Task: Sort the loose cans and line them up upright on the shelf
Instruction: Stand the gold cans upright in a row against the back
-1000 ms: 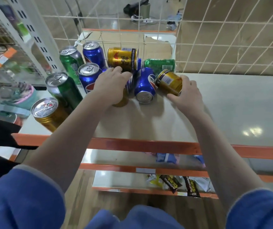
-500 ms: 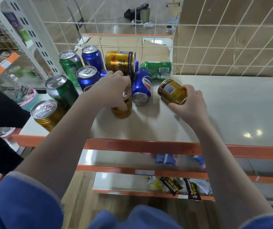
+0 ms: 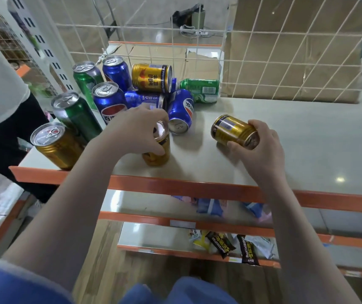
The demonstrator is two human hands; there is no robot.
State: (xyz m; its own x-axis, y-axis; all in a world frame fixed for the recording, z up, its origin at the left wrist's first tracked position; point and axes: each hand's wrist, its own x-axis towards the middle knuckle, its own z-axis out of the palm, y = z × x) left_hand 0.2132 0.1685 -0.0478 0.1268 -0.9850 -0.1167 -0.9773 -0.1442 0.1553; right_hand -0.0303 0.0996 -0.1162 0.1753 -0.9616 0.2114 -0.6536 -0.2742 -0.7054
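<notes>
A short gold can (image 3: pixel 233 131) was held tilted in the right hand (image 3: pixel 261 148), fingers curled round its nearer end. Its long axis ran almost level, one end aimed toward the back-left pile, the other toward the front-right. It was carried mid-shelf, just above the shelf (image 3: pixel 307 139) surface, clear of the other cans.

A second gold can (image 3: pixel 157 148) stood upright near the front edge, left of centre, pinched at its rim from above by the left hand (image 3: pixel 136 130), fingers bent down round the top.

Risks judged: the tilted can, gripped at one end only, could slip and roll toward the orange front lip (image 3: pixel 197 187); the upright one sat near that lip and could be tipped over it if released off-balance.

At the left front corner an upright gold can (image 3: pixel 55 145) overhung the edge slightly. Behind it two green cans (image 3: pixel 77 115) and two blue cans (image 3: pixel 110 102) stood upright.

In the back-left area lay the unsorted ones: a Red Bull can (image 3: pixel 151 77), a green can (image 3: pixel 199 89) and two blue cans (image 3: pixel 181 110), all on their sides. These could be rolled by a knock.
</notes>
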